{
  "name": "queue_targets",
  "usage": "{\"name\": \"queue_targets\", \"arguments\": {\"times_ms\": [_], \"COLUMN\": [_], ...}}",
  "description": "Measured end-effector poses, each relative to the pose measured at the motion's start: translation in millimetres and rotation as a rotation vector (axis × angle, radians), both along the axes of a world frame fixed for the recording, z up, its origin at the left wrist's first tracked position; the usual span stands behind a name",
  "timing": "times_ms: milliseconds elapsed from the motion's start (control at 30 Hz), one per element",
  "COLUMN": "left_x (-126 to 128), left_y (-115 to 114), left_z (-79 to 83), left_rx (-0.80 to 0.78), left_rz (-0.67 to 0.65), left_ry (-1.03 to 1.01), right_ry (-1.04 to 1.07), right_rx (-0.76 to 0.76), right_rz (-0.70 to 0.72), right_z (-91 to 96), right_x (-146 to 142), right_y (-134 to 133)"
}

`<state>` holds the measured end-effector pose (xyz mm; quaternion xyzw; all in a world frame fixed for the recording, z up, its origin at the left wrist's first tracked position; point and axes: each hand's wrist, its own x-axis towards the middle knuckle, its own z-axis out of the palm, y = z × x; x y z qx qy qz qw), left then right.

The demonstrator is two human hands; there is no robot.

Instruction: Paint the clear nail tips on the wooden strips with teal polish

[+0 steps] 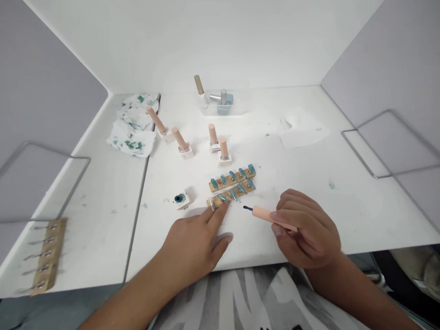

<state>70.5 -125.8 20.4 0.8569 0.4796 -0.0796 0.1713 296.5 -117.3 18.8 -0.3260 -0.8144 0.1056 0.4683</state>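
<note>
Right hand (305, 229) is gripping a peach-handled brush (264, 214) between thumb and fingers, the other fingers curling in. Dark brush tip is pointing left, lying just beside the front wooden strip (236, 191), on its near side, apart from the nails. Left hand (192, 240) is resting palm down, grasping nothing; its extended fingertips are reaching the strip's near edge at its left half.

Front strip is carrying five nail tips: a clear one at the left end, four teal ones following. Back strip (228, 182) is lying just behind it, bearing five teal tips. Both strips are sitting left of the gripping hand and farther from the person.

Open bottle (183, 200) is standing left of the strips, dark teal showing at its mouth. Four capped bottles (224, 155) are standing behind. Stained tissues (132, 137) are lying at far left.
</note>
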Motion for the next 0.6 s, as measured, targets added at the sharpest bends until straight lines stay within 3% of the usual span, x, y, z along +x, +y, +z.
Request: {"name": "queue_targets", "arguments": {"times_ms": [600], "left_x": [3.3], "left_y": [-0.1], "left_z": [1.4], "left_rx": [-0.006], "left_rz": [0.016], "left_ry": [0.006], "right_ry": [-0.009], "right_rx": [0.032], "right_rz": [0.004], "right_z": [0.1], "right_x": [-0.7], "right_y": [2.1]}}
